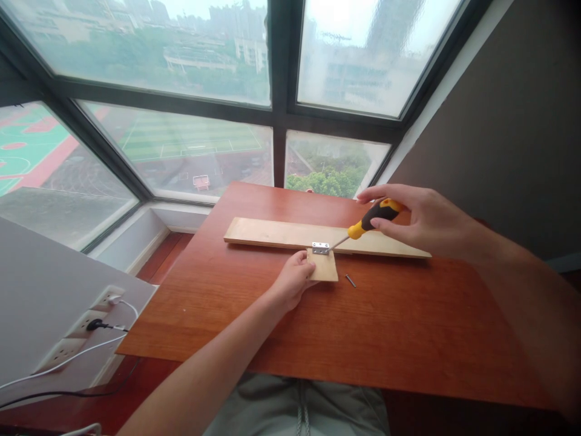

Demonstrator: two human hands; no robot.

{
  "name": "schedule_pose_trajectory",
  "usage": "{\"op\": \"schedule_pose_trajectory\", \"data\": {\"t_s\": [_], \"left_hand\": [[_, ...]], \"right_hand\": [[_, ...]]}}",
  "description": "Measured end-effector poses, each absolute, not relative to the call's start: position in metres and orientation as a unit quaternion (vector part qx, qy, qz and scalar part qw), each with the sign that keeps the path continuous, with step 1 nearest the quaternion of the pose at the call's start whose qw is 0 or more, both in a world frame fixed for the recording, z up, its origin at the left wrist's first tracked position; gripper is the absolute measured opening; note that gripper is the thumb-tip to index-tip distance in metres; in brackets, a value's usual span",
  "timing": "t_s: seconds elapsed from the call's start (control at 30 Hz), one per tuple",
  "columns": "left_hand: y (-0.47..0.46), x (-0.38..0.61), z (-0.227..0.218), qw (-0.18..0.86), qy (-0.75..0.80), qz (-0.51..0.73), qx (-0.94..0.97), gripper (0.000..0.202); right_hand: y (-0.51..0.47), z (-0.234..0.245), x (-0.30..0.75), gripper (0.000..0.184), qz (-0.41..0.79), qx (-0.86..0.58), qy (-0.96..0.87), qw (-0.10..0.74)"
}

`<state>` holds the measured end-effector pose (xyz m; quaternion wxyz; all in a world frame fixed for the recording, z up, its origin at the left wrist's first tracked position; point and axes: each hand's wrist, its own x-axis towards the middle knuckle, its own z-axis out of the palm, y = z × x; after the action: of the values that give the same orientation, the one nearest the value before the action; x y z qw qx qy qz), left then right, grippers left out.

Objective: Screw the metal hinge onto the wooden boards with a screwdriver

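Observation:
My left hand (294, 278) grips the left edge of a small square wooden piece (324, 268), thumb on its top face. A silver metal hinge (321, 248) lies along the far edge of that piece. In my right hand (420, 218) is a screwdriver (374, 218) with a yellow and black handle, held between thumb and fingers. Its shaft slants down to the left, and the tip meets the hinge's right end. Behind the small piece lies a long wooden board (281, 233). A loose screw (350, 280) rests on the table just right of the small piece.
The reddish-brown wooden table (399, 327) stands against large windows with a dark frame (279, 66). Wall sockets (86, 324) with plugged-in cables are at the lower left. A grey wall (508, 121) rises on the right. My lap shows below the table's near edge.

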<state>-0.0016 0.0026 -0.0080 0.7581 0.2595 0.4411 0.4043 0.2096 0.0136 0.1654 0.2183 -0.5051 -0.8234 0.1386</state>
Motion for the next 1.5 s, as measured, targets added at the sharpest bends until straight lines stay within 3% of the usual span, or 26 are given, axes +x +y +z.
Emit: {"op": "schedule_pose_trajectory", "data": {"t_s": [0.1,0.4,0.47,0.6,0.77,1.0,1.13,1.33,1.5], "left_hand": [[0.002,-0.002,-0.009,0.757,0.439,0.408,0.262,0.026],[0.002,-0.002,-0.006,0.754,0.445,0.408,0.259,0.026],[0.002,-0.002,-0.005,0.756,0.443,0.407,0.257,0.027],[0.001,-0.002,-0.005,0.758,0.439,0.407,0.259,0.028],[0.001,-0.002,-0.005,0.756,0.439,0.404,0.268,0.029],[0.001,-0.002,-0.007,0.758,0.432,0.410,0.264,0.028],[0.000,-0.002,-0.005,0.759,0.431,0.412,0.261,0.028],[0.000,-0.002,-0.004,0.756,0.438,0.409,0.263,0.029],[0.001,-0.002,-0.005,0.755,0.437,0.411,0.263,0.028]], "right_hand": [[0.013,0.166,0.211,0.047,0.175,-0.490,-0.824,0.223],[0.010,0.168,0.198,0.036,0.047,-0.603,-0.783,0.146],[0.010,0.169,0.200,0.032,0.039,-0.593,-0.790,0.148],[0.008,0.171,0.206,0.046,0.083,-0.545,-0.819,0.158],[0.009,0.170,0.204,0.033,0.079,-0.556,-0.808,0.176],[0.009,0.169,0.207,0.037,0.086,-0.555,-0.795,0.229],[0.006,0.168,0.207,0.042,0.147,-0.503,-0.823,0.218],[0.003,0.170,0.195,0.038,0.023,-0.583,-0.797,0.155],[0.004,0.173,0.195,0.031,0.047,-0.562,-0.810,0.158]]}}
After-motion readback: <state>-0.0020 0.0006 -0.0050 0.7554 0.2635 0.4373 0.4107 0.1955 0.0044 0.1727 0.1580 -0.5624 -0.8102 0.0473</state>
